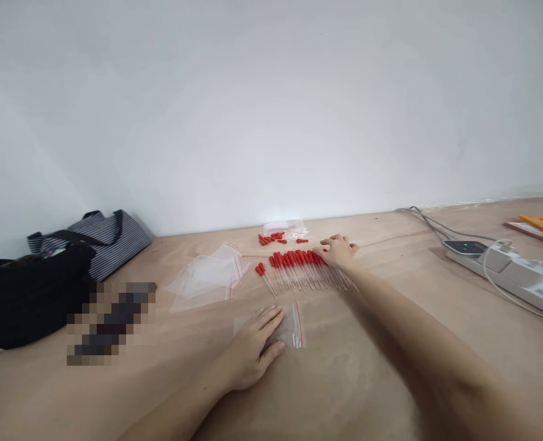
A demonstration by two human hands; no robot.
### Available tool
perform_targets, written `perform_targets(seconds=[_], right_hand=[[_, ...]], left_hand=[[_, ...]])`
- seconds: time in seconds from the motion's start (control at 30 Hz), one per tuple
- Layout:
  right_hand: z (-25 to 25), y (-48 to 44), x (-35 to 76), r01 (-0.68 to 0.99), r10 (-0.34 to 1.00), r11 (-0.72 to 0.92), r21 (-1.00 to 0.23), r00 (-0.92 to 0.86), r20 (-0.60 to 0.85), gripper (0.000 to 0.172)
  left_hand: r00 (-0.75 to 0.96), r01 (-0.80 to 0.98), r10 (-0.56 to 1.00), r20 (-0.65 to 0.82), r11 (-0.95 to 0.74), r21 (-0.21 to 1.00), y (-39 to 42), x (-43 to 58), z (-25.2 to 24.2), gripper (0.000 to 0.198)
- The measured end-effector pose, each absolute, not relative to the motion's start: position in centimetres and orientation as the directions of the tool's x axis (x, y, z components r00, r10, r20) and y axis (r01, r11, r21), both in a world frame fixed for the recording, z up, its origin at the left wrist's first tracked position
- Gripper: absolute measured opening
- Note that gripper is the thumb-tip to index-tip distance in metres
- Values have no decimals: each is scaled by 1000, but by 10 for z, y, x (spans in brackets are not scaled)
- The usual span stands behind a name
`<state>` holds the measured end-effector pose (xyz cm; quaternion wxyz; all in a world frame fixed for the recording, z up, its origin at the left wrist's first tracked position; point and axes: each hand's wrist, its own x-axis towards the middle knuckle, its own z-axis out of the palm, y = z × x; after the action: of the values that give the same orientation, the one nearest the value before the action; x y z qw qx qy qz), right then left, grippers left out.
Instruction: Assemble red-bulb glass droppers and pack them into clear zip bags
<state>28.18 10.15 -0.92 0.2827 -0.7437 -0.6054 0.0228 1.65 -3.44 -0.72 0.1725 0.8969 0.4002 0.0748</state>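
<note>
My left hand (253, 349) lies flat, fingers together, on a small clear zip bag (294, 324) with a red seal line near me on the wooden surface. My right hand (338, 250) reaches further out, fingers curled down onto the right end of a row of glass droppers with red rubber bulbs (299, 266). Whether it grips one is unclear. A couple of droppers (262, 272) lie apart at the row's left end. Loose red bulbs (273, 239) are scattered behind the row beside another clear bag (287, 228).
A pile of clear zip bags (209, 275) lies left of the droppers. Striped and black bags (46, 275) sit at far left. A white power strip (505, 269) with cables lies at right. A white wall stands behind.
</note>
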Motion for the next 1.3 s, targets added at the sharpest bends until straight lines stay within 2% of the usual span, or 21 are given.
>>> perform_targets(seconds=[0.13, 0.3, 0.4, 0.47, 0.53, 0.63, 0.73, 0.9, 1.1, 1.3], right_hand=[[-13, 112, 275, 835, 944, -118, -538, 262, 200, 30], [-3, 112, 279, 747, 933, -111, -656, 306, 190, 29], [9, 103, 287, 518, 939, -20, -855, 304, 163, 38], [13, 91, 292, 370, 954, 44, -928, 260, 149, 43], [10, 73, 294, 258, 969, 83, -962, 203, 139, 46], [-4, 43, 292, -97, 989, 107, -989, 117, 95, 42], [-22, 18, 286, -258, 996, 44, -965, 92, 20, 38], [-32, -4, 273, -304, 997, 6, -953, 70, -16, 36], [-29, -18, 258, -204, 994, -31, -979, -110, -9, 39], [-28, -11, 273, -171, 998, 43, -984, -35, 50, 36]], left_hand=[[669, 692, 743, -8, -618, 373, -35, 17, -8, 49], [672, 681, 740, 12, -625, 381, -35, 16, -10, 48], [674, 675, 738, 25, -630, 384, -35, 16, -9, 48], [676, 672, 736, 28, -632, 385, -34, 17, -8, 48], [679, 670, 734, 30, -635, 384, -34, 18, -7, 48], [675, 682, 738, 11, -629, 373, -33, 21, -8, 50], [673, 684, 740, 9, -627, 373, -31, 21, -10, 52], [681, 667, 731, 37, -641, 379, -29, 20, -13, 51], [646, 688, 762, 38, -603, 404, -30, 23, -11, 51], [629, 691, 777, 24, -573, 441, -30, 22, -10, 51]])
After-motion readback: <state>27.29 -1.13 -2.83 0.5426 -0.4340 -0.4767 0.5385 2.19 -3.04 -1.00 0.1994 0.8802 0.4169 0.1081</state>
